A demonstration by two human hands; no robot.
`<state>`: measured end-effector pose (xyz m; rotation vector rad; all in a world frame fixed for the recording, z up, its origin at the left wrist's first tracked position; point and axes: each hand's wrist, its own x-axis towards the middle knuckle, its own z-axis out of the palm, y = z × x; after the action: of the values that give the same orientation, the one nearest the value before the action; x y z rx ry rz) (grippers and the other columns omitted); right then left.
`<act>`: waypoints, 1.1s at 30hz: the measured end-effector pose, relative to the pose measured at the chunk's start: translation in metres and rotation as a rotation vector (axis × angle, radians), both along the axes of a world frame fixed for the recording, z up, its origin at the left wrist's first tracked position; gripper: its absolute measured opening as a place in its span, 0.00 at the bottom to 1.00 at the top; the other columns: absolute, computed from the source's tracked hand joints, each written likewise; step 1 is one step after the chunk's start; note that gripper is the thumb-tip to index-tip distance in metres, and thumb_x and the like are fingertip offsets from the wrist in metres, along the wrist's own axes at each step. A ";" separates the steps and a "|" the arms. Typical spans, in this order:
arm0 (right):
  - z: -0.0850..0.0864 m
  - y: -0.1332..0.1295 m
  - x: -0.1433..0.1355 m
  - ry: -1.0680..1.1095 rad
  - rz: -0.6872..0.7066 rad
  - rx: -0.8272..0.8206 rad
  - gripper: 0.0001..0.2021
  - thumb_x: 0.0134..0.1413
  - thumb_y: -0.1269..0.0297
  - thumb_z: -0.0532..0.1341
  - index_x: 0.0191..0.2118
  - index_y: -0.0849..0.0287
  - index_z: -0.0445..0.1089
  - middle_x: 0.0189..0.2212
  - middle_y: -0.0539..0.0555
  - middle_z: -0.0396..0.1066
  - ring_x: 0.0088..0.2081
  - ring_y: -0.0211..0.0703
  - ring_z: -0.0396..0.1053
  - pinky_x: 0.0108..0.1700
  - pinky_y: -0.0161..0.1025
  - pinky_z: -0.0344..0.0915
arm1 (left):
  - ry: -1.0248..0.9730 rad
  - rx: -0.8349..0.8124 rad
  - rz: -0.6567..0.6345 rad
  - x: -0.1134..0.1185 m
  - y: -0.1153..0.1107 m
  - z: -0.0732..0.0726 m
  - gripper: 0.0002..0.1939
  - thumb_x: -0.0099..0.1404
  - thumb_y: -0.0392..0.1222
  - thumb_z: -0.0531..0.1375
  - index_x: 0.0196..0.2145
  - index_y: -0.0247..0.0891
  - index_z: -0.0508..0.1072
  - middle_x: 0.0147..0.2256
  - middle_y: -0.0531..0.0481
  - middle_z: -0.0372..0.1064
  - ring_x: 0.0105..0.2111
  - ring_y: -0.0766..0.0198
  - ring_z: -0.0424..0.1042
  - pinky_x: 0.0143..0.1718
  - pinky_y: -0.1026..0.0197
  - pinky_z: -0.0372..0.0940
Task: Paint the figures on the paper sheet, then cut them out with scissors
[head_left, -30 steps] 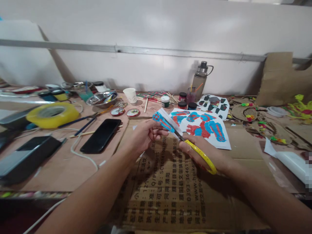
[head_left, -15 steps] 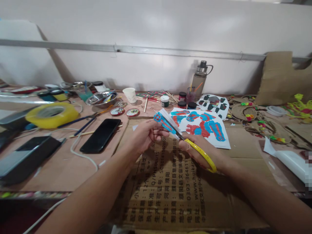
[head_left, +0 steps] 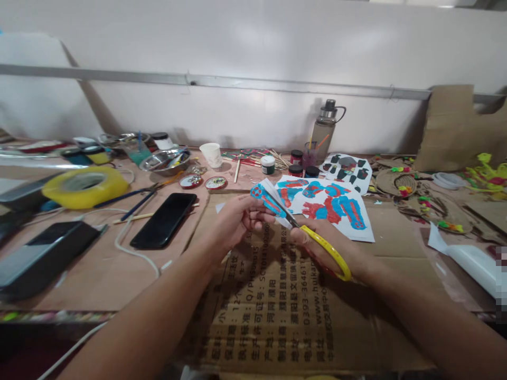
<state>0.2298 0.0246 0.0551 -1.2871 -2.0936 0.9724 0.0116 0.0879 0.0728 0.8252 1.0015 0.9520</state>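
My left hand pinches a blue and red painted paper piece by its left end, above a printed cardboard sheet. My right hand is wrapped round the yellow handles of a pair of scissors. The scissors' blades lie along the upper edge of the painted piece, beside a white paper margin. Behind my right hand a white sheet with red and blue painted shapes rests on the cardboard.
A black phone and yellow tape roll lie left. Behind are a paper cup, paint jars and a tall bottle. Coiled rope pieces and a white roll are on the right.
The painted piece and the scissors have shifted very slightly. Both hands keep their holds.
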 end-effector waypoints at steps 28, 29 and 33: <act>0.002 -0.003 -0.002 0.076 0.011 -0.037 0.26 0.77 0.36 0.48 0.34 0.53 0.59 0.26 0.45 0.56 0.27 0.38 0.54 0.30 0.37 0.53 | 0.019 0.063 -0.155 -0.003 0.001 -0.010 0.07 0.54 0.36 0.66 0.21 0.34 0.75 0.19 0.46 0.71 0.19 0.69 0.67 0.19 0.70 0.59; 0.001 -0.002 -0.002 0.075 0.013 -0.029 0.26 0.77 0.37 0.49 0.34 0.53 0.59 0.26 0.46 0.57 0.28 0.38 0.54 0.30 0.37 0.54 | 0.017 0.061 -0.150 -0.003 0.001 -0.010 0.07 0.54 0.36 0.66 0.21 0.34 0.75 0.19 0.46 0.71 0.19 0.69 0.66 0.18 0.70 0.59; -0.004 0.002 -0.001 0.048 0.017 0.030 0.26 0.77 0.38 0.50 0.37 0.55 0.64 0.30 0.49 0.65 0.31 0.40 0.59 0.34 0.39 0.59 | 0.025 0.044 -0.151 -0.002 0.000 -0.007 0.05 0.53 0.35 0.65 0.21 0.32 0.77 0.20 0.45 0.73 0.19 0.69 0.70 0.18 0.71 0.59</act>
<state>0.2292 0.0263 0.0513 -1.2209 -2.0783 0.9668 0.0101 0.0878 0.0654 0.9378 0.9287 0.8384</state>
